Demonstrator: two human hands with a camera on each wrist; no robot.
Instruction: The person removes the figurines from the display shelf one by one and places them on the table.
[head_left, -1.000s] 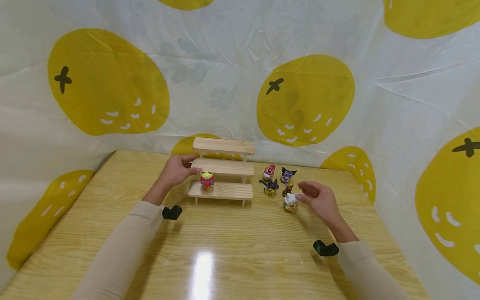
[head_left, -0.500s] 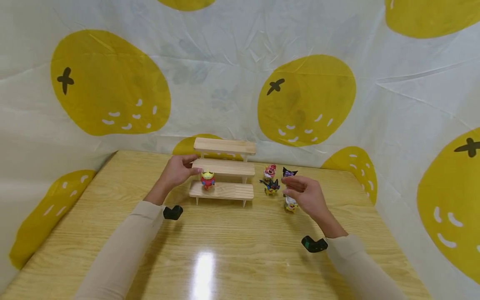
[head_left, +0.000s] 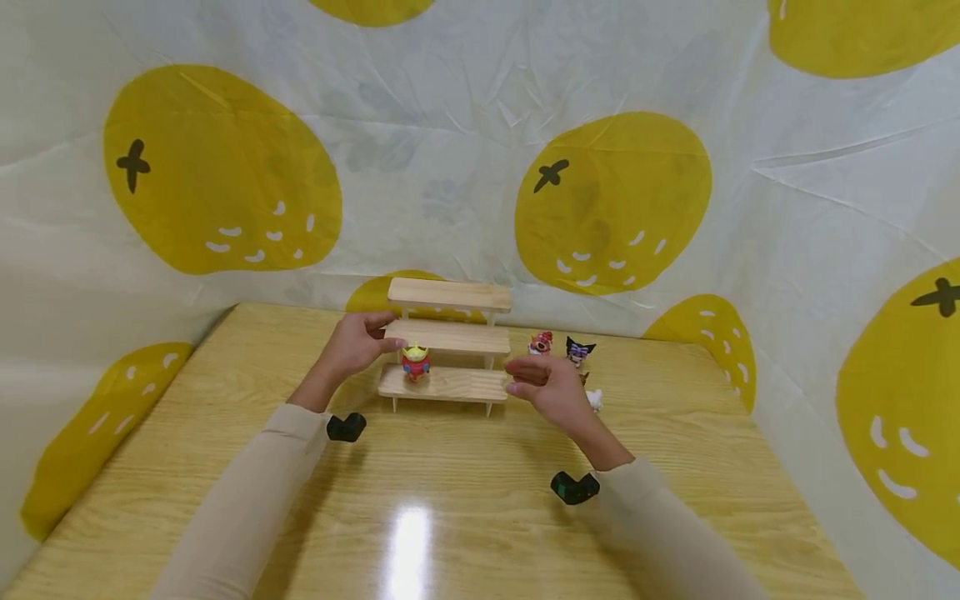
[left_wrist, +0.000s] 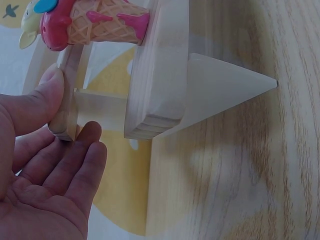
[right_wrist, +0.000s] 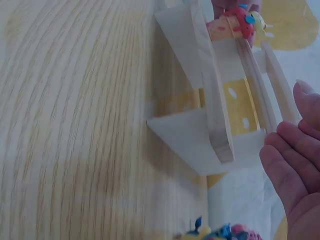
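A three-tier wooden display stand (head_left: 450,337) stands near the back of the table. My left hand (head_left: 355,343) grips the left end of its middle board, thumb on top and fingertips below, as the left wrist view shows. A small figurine (head_left: 416,364) with a pale yellow-green head and pink-red body stands toward the left of the lowest board; its waffle-cone base (left_wrist: 107,22) shows up close. At the stand's right end is my right hand (head_left: 557,392), fingers loosely extended and holding nothing. Whether its fingertips touch the boards I cannot tell.
Right of the stand are several more figurines: a red-and-white one (head_left: 541,342), a black-and-purple one (head_left: 580,351) and a white one (head_left: 595,400), partly behind my right hand. A cloth (head_left: 442,142) with yellow fruit prints hangs behind the wooden table (head_left: 480,517).
My right hand has moved left, from beside the white figurine to the stand's right end, and now covers some of the loose figurines. The left hand has kept its grip.
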